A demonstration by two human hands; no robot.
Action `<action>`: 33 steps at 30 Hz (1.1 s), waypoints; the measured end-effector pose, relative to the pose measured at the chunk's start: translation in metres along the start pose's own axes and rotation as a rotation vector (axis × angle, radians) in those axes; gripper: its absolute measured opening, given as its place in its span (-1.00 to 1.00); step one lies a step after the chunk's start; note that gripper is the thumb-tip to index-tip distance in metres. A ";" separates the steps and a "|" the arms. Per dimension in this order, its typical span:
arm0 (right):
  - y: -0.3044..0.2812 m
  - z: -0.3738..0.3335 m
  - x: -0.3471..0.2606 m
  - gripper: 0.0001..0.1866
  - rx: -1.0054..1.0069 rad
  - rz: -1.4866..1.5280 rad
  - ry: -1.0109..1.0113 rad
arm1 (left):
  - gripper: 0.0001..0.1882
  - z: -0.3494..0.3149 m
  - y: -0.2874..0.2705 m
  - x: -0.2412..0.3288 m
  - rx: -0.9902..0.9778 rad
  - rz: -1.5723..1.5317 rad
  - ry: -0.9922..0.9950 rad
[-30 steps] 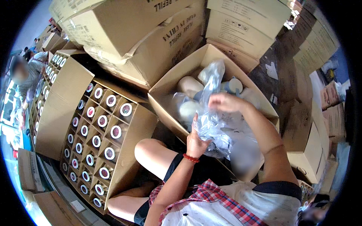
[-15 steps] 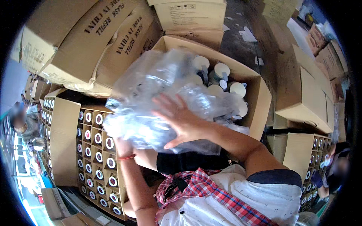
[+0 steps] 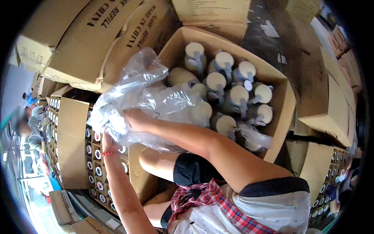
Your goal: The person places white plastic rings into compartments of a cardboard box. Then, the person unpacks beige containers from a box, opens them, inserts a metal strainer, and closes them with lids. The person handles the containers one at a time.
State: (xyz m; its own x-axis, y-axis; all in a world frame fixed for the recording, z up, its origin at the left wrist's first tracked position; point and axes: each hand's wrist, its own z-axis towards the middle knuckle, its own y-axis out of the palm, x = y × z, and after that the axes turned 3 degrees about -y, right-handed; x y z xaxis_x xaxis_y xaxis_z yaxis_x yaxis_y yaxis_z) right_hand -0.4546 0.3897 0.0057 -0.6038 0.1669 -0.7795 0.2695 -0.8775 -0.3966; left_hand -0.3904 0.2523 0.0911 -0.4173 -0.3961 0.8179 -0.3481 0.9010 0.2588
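Here's the clear plastic [image 3: 165,101], bunched at your left and trailing over the near-left part of the open carton [image 3: 281,113]. Your left hand [image 3: 108,141] has its fingers closed on the bunch; your right hand [image 3: 135,120] is curled into it too, fingertips buried from view. Best gather it in short folds, I'd say, and lift before drawing sideways: those pale-lidded jugs [image 3: 216,82] have handles that could snag a loose edge. Mind the smaller plastic clump [image 3: 255,138] at the carton's near-right corner. Left of your knee, the divided box [image 3: 74,144] stands just under your left hand, its cells full of round white-rimmed necks. Stacked cartons [image 3: 83,50] rise beyond, paper scraps [image 3: 270,29] litter the dark floor [image 3: 256,39], and a person in stripes [image 3: 36,123] is far left.
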 end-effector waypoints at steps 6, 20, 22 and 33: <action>0.017 0.075 0.040 -0.64 -0.136 0.043 0.252 | -0.70 0.117 -0.044 0.032 0.173 0.016 0.082; 0.056 0.119 0.038 -0.33 -0.441 0.320 0.198 | -0.61 0.261 -0.117 0.059 0.899 1.155 0.236; -0.032 0.078 -0.028 -0.41 -0.645 0.608 0.071 | -0.56 0.280 -0.142 0.070 0.898 1.284 0.128; -0.329 -0.225 -0.007 -0.14 -0.781 -0.751 0.808 | -0.08 0.270 -0.295 0.152 0.685 1.164 0.568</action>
State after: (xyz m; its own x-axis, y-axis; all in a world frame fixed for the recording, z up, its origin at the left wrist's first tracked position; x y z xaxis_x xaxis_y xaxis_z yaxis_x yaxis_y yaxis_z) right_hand -0.3702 0.7786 0.0328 -0.2585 0.9425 -0.2121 0.5878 -0.0207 -0.8087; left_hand -0.5784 -0.1217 0.0004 -0.4122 0.7479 0.5203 -0.4428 0.3346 -0.8319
